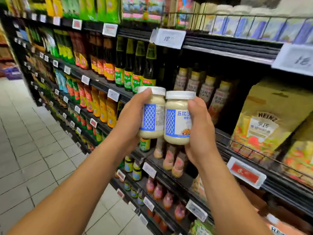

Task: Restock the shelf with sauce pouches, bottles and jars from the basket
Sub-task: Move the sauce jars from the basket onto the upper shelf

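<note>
- While left hand (130, 119) grips the left mayonnaise jar (153, 114) and right hand (201, 133) the right mayonnaise jar (177, 122), both touch, left of the Heinz pouches (265, 122).
- Clinking together could loosen a grip and drop one.

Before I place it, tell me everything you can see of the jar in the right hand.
The right jar is clear, glass or plastic I cannot tell, filled with pale cream sauce and closed by a white lid. Its white label has a blue lattice panel, blue characters and a small food picture. It is about upright, held in the air before the shelf. The right hand grips its side, thumb near the lid. Its other side meets the left jar.
</note>
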A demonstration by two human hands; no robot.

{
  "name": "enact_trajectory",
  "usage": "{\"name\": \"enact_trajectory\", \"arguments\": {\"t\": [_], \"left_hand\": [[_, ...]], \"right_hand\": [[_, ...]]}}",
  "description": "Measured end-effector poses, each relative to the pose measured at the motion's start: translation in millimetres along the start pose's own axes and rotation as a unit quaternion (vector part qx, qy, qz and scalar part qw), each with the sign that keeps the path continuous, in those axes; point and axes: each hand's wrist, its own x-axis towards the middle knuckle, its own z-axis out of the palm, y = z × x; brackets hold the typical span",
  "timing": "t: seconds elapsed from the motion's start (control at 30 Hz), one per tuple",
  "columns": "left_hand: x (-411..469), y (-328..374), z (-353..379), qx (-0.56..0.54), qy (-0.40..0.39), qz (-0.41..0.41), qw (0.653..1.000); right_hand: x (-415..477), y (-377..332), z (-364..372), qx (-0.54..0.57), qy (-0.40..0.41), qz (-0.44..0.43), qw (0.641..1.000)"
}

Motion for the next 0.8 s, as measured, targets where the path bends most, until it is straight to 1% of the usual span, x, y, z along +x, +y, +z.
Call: {"name": "enact_trajectory", "arguments": {"t": [0.17, 0.23, 0.37, 0.43, 0.53, 0.67, 0.8], "left_hand": [[48, 43, 13, 0.007, -0.018, 0.079, 0.997], [65, 60, 18, 0.008, -0.045, 0.107, 0.993], [94, 90, 28, -0.011, -0.082, 0.172, 0.982], [109, 106, 34, -0.034, -0.102, 0.205, 0.973], [131, 130, 41, -0.043, -0.175, 0.238, 0.955], [160, 163, 52, -0.017, -0.241, 0.239, 0.941], [187, 188, 63, -0.011, -0.31, 0.223, 0.924]], "right_hand": [[52, -35, 14, -0.038, -0.006, -0.109, 0.993], [68, -51, 20, -0.045, -0.015, -0.153, 0.987], [95, -77, 31, -0.041, -0.04, -0.206, 0.977], [110, -89, 35, -0.037, -0.026, -0.246, 0.968], [129, -106, 44, -0.06, 0.005, -0.292, 0.954], [151, -127, 50, -0.093, 0.071, -0.345, 0.931], [170, -148, 60, -0.126, 0.119, -0.347, 0.922]]}}
